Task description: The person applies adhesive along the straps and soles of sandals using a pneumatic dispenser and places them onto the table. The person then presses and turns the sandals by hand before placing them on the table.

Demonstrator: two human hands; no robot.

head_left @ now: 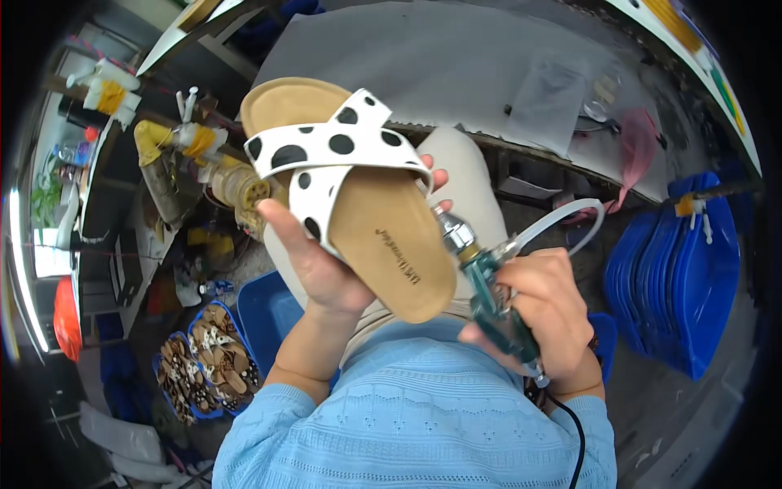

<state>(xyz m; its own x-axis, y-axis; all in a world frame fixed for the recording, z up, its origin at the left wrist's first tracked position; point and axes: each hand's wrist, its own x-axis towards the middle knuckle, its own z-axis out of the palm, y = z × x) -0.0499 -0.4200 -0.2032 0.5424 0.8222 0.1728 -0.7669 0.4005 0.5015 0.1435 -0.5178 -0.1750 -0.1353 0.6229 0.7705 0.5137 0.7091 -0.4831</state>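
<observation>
Cork-coloured and tan, the footbed of a sandal (383,236) fills the middle of the frame, crossed by two white straps with black dots. Its long axis runs diagonally: one rounded end points to the upper left of the frame, the other to the lower right, and the footbed faces up toward the camera.

The left hand (314,261) holds the sandal from below and from its left edge, the thumb pressed against the strap side and the fingertips curling round the far edge just right of the straps. The hand is closed firmly on the sandal.

The right hand (546,314), at the lower right of centre, is wrapped in a fist round a teal-bodied handheld tool (489,297) with a silver metal nozzle. The nozzle tip touches or nearly touches the sandal's right edge; which of the two I cannot tell. A clear hose (562,220) loops off the tool toward the upper right and a black cord (574,428) drops toward the lower edge.

At the lower left of the frame, blue trays (204,367) hold many more sandals with spotted straps. At the right edge stands a stack of blue trays (676,277) set on edge. A grey-topped workbench (456,65) spans the upper part of the frame.
</observation>
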